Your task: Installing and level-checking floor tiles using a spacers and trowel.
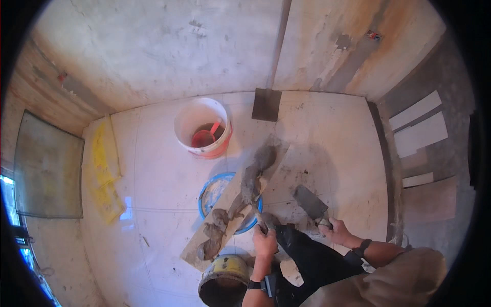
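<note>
My right hand [336, 233] grips the handle of a trowel [310, 201], whose grey blade points up and away over the floor. My left hand [265, 242] is closed round the near end of a slim, mortar-smeared hand tool [258, 216]; its far end merges with the mortar, so its kind is unclear. Beyond that hand, a long board [193, 250] slants from near left to far right, bearing lumps of wet grey mortar [251, 179]. Under the board is a round basin with a blue rim [201, 198].
A dirty yellow bucket [225, 263] stands near my left forearm. Farther off, a white bucket [183, 128] holds a red dipper [203, 138]. A shovel [266, 105] leans on the back wall. At left are a glass sheet [48, 166] and yellow sacks [105, 158]; pale panels [422, 134] lie at right.
</note>
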`<state>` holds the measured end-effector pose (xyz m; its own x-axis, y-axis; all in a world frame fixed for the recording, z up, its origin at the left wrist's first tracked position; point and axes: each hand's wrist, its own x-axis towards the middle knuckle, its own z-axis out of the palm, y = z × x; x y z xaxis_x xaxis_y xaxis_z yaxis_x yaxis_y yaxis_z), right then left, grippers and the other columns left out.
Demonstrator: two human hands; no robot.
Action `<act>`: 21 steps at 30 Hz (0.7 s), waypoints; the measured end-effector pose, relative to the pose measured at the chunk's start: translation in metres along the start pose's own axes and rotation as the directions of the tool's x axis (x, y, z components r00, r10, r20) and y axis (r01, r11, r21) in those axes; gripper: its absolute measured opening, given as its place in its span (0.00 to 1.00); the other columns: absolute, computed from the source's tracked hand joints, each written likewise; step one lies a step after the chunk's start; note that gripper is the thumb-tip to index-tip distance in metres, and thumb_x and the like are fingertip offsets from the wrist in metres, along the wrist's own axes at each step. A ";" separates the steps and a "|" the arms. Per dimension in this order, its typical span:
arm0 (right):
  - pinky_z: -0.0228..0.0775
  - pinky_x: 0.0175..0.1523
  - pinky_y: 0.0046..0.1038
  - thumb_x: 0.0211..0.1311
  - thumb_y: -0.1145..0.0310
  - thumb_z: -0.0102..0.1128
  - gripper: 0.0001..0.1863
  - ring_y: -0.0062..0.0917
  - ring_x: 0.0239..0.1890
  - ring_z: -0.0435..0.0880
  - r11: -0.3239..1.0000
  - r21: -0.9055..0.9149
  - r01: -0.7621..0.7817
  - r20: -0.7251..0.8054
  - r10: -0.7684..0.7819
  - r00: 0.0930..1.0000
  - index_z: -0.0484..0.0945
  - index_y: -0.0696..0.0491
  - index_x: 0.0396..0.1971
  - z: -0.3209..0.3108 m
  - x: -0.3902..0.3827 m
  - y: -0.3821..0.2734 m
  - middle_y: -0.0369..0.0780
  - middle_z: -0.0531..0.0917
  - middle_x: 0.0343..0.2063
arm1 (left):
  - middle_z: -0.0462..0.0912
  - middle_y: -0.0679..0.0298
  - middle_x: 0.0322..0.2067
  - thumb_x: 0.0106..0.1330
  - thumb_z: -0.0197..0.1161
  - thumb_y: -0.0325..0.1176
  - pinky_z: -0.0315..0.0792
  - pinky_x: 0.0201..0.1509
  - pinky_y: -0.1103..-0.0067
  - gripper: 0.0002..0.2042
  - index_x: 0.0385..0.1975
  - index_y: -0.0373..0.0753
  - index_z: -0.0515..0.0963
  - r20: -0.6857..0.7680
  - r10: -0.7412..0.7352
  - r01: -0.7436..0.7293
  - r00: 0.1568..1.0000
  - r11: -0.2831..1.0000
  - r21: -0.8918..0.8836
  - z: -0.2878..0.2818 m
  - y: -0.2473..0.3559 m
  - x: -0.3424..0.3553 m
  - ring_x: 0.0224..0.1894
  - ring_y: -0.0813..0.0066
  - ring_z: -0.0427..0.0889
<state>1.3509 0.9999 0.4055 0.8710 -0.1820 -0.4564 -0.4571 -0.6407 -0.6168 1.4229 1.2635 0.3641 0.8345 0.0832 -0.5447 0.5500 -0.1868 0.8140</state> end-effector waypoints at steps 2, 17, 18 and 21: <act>0.72 0.33 0.35 0.54 0.57 0.64 0.20 0.40 0.27 0.82 1.000 -0.002 0.024 -0.030 -0.024 0.999 0.73 0.61 0.26 0.004 -0.004 0.005 0.52 0.79 0.21 | 0.75 0.59 0.20 0.56 0.56 0.31 0.68 0.18 0.76 0.12 0.38 0.33 0.69 0.085 -0.099 0.112 0.991 0.980 -0.166 -0.019 -0.009 -0.014 0.16 0.71 0.74; 0.69 0.35 0.37 0.62 0.53 0.54 0.22 0.34 0.27 0.79 0.989 -0.027 0.143 0.276 -0.131 0.952 0.71 0.61 0.28 0.086 0.018 -0.101 0.50 0.79 0.22 | 0.64 0.68 0.15 0.59 0.53 0.30 0.58 0.14 0.78 0.07 0.36 0.38 0.69 0.108 -0.334 0.116 0.936 0.003 -0.993 -0.139 -0.076 -0.260 0.12 0.74 0.64; 0.69 0.35 0.37 0.62 0.53 0.54 0.22 0.34 0.27 0.79 0.987 -0.041 0.155 0.297 -0.136 0.945 0.71 0.61 0.28 0.094 0.018 -0.097 0.50 0.79 0.22 | 0.64 0.70 0.13 0.62 0.52 0.32 0.57 0.11 0.81 0.04 0.30 0.39 0.70 0.048 -0.606 0.045 0.794 -0.021 -0.999 -0.136 -0.063 -0.276 0.09 0.77 0.62; 0.68 0.29 0.34 0.64 0.52 0.51 0.22 0.31 0.22 0.77 0.855 -0.186 0.485 0.340 -0.407 0.848 0.71 0.60 0.29 0.134 0.020 -0.091 0.45 0.78 0.20 | 0.61 0.73 0.10 0.66 0.53 0.39 0.54 0.08 0.83 0.12 0.21 0.43 0.70 0.005 -0.771 -0.009 0.637 -0.014 -1.000 -0.132 -0.152 -0.303 0.08 0.80 0.61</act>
<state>1.3861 1.1541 0.3665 0.8633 0.3597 -0.3541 0.0649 -0.7748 -0.6289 1.0912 1.3954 0.4323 0.1076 0.1920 -0.9755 0.0189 0.9806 0.1951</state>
